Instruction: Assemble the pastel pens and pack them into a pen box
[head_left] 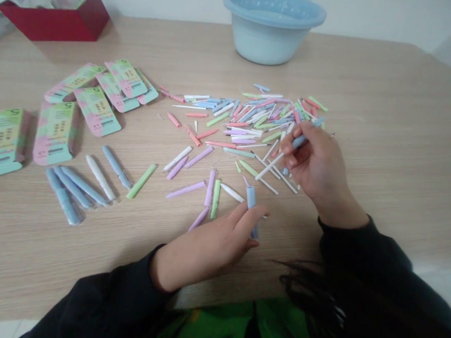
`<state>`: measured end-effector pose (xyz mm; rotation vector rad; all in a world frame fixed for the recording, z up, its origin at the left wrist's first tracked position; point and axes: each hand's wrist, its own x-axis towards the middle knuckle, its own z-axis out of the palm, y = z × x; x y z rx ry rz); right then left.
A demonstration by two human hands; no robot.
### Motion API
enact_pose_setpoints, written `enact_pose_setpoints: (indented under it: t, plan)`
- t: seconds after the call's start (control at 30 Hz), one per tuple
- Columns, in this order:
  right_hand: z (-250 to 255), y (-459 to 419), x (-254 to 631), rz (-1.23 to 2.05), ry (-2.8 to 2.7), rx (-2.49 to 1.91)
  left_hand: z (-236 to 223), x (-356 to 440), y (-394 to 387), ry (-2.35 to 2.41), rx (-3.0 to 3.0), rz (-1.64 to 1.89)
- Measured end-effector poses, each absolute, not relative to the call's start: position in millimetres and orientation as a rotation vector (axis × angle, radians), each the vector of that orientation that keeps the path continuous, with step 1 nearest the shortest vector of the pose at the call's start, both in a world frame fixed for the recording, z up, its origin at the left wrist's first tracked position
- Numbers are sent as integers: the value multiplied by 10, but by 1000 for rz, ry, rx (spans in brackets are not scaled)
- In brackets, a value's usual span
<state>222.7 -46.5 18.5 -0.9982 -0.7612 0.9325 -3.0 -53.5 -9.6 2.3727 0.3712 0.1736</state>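
Observation:
My left hand (211, 247) is closed on a blue pen barrel (251, 195), holding it upright above the tabletop near the front edge. In my right hand (320, 170), pinched between thumb and fingers, is a slim white pen refill (268, 167) with a blue pen section (298, 142) around part of it. The refill slants down to the left. Behind that hand lies a heap of pen parts (252, 115) in blue, white, pink, purple and green. Several loose purple barrels (210, 188) and a green barrel (216, 199) rest near my left hand.
Assembled-looking blue pens (74, 187) and a white pen (100, 177) lie at left beside a green barrel (142, 181). Several printed pastel boxes (56, 132) stand and lie behind them. A red box (60, 21) and a light-blue basin (266, 37) are at the back of the wooden table (393, 142).

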Motion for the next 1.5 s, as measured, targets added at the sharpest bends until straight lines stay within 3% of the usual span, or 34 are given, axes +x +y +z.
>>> enact_pose_setpoints:
  t: [0.3,0.6,0.93,1.5]
  plan:
    - [113,-515,2309,856,-1172,-1296,118,-168,-354,412,2089,272]
    - [-12,-506,2285,696,-1499,-1548,5,-168,-262,301,1830,285]
    - [250,-569,2225,721,-967,-1060,135,-154,-261,350,1877,254]
    - [371,-704,2110,650,-1057,-979,44,-117,-272,447,1802,261]
